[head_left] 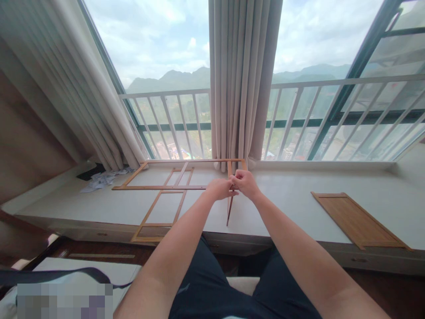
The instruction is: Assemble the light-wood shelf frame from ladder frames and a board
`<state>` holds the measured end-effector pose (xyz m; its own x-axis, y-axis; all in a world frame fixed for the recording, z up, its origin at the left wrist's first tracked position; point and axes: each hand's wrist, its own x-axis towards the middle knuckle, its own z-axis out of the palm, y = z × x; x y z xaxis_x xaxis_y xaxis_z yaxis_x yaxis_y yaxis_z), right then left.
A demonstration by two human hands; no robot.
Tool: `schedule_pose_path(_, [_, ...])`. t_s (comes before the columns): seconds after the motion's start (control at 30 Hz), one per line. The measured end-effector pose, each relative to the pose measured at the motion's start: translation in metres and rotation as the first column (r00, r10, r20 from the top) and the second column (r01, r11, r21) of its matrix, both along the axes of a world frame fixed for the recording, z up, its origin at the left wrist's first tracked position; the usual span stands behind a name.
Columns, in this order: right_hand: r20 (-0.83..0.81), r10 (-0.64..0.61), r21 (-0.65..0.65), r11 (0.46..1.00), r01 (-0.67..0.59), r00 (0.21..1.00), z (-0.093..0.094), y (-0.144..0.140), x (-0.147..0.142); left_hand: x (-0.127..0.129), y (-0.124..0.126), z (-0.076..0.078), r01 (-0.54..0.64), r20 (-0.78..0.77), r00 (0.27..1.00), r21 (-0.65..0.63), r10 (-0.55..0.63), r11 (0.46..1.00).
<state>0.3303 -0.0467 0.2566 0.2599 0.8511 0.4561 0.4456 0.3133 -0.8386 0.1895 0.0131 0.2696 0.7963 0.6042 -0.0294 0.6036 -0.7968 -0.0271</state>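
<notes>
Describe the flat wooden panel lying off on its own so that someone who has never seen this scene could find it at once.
Start at the wide pale window ledge under the railed windows. Follow it to the right of both hands, the left hand and right hand, which meet at a thin wooden strip. The wooden panel lies flat there, solid and slatted, unlike the open wooden frame on the left.

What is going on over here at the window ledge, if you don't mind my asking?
A person sits facing a wide window ledge with both arms stretched out. The left hand and right hand meet on a thin wooden strip at the right end of a flat wooden frame lying on the ledge. A slatted wooden panel lies apart to the right, and crumpled paper sits by the left curtain.
</notes>
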Motion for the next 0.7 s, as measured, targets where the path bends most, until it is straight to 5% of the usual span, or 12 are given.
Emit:
schedule_pose_path(0.23, [0.011, -0.055, 0.002, 0.998, 0.055, 0.998, 0.001, 0.001, -0.003, -0.001, 0.001, -0.001, -0.002, 0.006, 1.000, -0.005, 0.002, 1.000])
schedule_pose_path(0.7, [-0.161, 0.178, -0.018, 0.983, -0.184, 0.971, -0.001, -0.004, -0.003, -0.010, 0.003, -0.002, 0.007, 0.052, 0.999, 0.006, -0.007, 1.000])
